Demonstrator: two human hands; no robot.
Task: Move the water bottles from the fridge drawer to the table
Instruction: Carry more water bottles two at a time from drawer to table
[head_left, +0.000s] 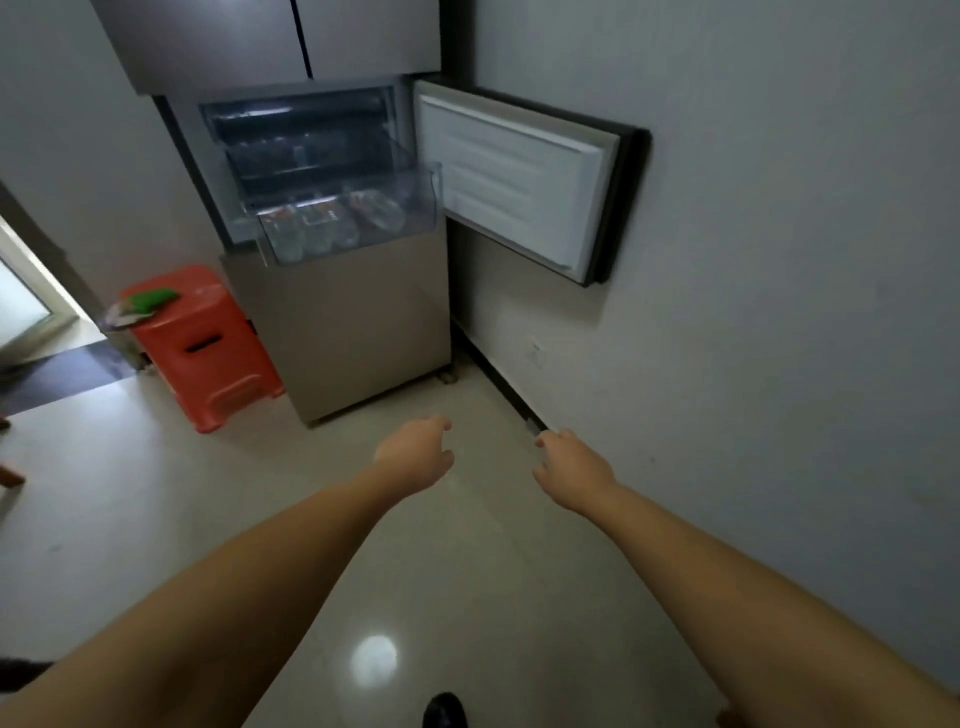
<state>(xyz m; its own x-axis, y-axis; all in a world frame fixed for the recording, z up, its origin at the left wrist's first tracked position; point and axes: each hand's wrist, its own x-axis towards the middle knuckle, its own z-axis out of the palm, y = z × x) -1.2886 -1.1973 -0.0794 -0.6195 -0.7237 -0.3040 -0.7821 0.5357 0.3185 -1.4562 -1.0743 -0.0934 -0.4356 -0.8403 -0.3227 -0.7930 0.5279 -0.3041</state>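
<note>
Clearly the task is only at its start, or between two trips; I cannot tell which, because the bench is not in the picture and I cannot see if any bottle already stands on it. The fridge drawer (349, 224) is pulled out of the open middle compartment, and several clear water bottles (332, 228) lie inside it on their sides, close together. Their exact number is hard to count through the transparent plastic. So bottles are left to move.

Both arms reach forward over the floor (457, 571), well apart from the drawer. The left hand (418, 454) is empty, with fingers loosely curled downward. The right hand (569, 467) is also empty and relaxed, fingers slightly bent.

For moving there is open floor in front of the fridge. On the right side the fridge door (524, 187) stands open and lies almost against the wall (753, 260), so I think the right arm has less room there, and the door edge is near the drawer's right corner. On the left an orange stool (202, 348) stands just beside the fridge body. The drawer's front rim is raised, so in my judgement the bottles must be lifted up over it.
</note>
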